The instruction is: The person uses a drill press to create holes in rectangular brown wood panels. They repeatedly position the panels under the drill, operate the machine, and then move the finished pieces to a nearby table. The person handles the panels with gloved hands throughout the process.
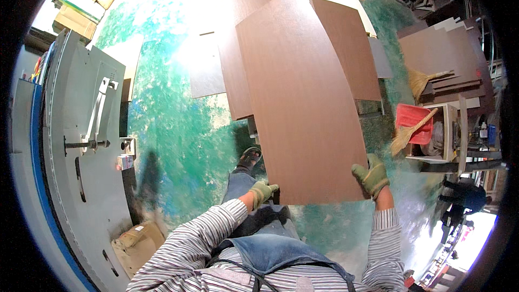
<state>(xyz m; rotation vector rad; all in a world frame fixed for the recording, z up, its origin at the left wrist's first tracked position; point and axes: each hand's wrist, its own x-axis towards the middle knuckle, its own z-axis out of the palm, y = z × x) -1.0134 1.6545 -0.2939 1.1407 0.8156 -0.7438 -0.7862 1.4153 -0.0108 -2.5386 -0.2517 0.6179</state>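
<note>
A long brown wood-grain panel (300, 103) with a curved right edge lies lengthwise in front of me, over other brown panels (351, 48). My left hand (264, 193), in an olive-green glove, grips its near left edge. My right hand (370, 176), in a similar glove, holds the near right edge, fingers partly hidden by the panel. Beneath the stack are grey (205, 78) and white boards. My foot (248, 159) in a dark sandal is left of the panel.
A grey machine (86, 184) stands left beside a cardboard box (135, 246). Right are stacked boards (435, 57), straw brooms (419, 81) and a red dustpan (411, 116). Another person (465, 194) in dark clothes is far right. The green floor (162, 103) is mottled.
</note>
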